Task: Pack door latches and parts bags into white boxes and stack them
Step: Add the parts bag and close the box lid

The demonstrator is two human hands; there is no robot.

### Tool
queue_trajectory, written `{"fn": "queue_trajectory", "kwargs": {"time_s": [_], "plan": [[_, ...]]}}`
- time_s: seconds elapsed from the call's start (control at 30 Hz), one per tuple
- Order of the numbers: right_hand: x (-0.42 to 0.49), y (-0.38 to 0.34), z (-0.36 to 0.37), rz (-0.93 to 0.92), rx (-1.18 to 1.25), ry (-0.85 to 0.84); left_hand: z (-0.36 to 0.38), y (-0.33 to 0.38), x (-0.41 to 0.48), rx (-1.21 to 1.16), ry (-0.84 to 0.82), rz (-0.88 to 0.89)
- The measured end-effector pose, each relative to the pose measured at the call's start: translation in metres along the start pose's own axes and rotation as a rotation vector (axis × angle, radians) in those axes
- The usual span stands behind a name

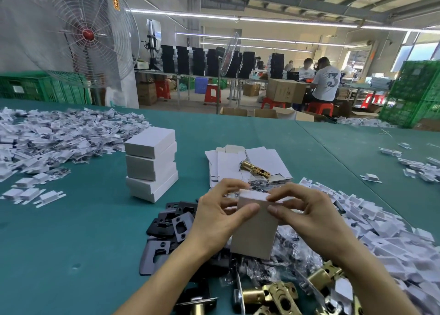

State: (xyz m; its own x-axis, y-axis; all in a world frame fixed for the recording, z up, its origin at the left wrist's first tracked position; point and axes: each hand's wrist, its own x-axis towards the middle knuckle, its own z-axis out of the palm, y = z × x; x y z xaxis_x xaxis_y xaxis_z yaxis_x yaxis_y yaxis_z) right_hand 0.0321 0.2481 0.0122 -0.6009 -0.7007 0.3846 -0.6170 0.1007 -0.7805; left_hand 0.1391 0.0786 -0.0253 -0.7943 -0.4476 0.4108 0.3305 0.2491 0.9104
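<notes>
Three closed white boxes already stand stacked on the green table, while the left hand and right hand pinch a fourth white box above unpacked brass latches, apparently closing its flap.

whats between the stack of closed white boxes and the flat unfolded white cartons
Head view: only bare teal table cover between the white box stack and the flat white cartons.

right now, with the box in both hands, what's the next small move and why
Probably finish pressing the top flap shut: the left hand and right hand both pinch the upper end of the upright white box, right at its top edge. Then it can join the stack of three boxes to the left.
</notes>
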Motion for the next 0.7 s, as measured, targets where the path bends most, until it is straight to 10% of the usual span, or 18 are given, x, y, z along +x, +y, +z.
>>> {"fn": "queue_trajectory", "kwargs": {"time_s": [0.3,0.7], "plan": [[0.006,-0.006,-0.002,0.379,0.809,0.411,0.010,0.020,-0.001,-0.200,0.082,-0.242],[0.000,-0.031,0.034,0.407,0.632,-0.049,-0.041,0.052,0.061,-0.174,0.672,-0.195]]}}
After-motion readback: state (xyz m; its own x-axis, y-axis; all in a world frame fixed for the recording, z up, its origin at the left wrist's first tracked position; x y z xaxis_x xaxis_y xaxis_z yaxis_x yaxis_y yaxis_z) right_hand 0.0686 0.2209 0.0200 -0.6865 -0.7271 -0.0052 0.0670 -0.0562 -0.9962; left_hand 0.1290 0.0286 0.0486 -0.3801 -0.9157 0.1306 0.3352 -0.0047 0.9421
